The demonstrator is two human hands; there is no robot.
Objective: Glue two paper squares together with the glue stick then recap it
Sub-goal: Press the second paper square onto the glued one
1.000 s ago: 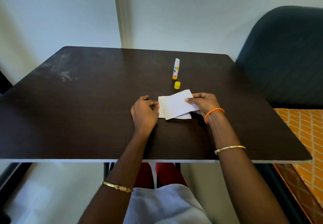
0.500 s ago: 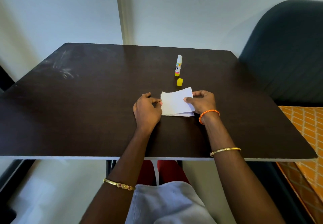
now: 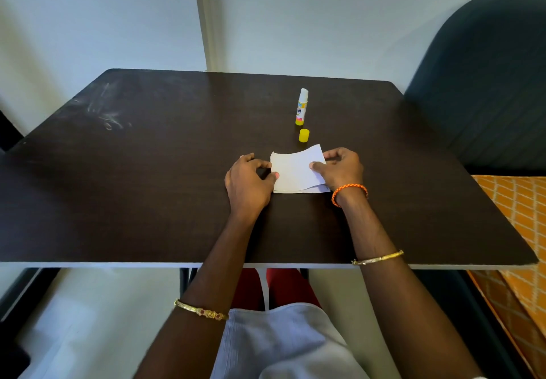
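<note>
Dark table: carrying all the task items, its near edge crossing the view above the person's lap. Top square: white paper, lying over the bottom square, left edges roughly matched, right side lifting and curving up off the sheet beneath; only a thin strip of the bottom square is showing along the near and right edges, flat on the table. Left hand: resting on the table at the left edge of the stack, fingers curled, thumb tip pressing down on the top square near its left edge; grip narrow, pinning rather than lifting. Right hand: pinching the right edge of the top square between thumb and fingers and holding that side raised; grip closed on the paper. Orange cord: circling the right wrist, with a gold bangle further up the forearm; a second bangle is sitting on the left forearm. Glue stick: standing upright and uncapped, white tip exposed, well beyond the papers toward the far side of the table, untouched by either hand. Yellow cap: standing on the table between the glue stick and the far edge of the papers, apart from both. Dark chair: standing at the right beyond the table.
</note>
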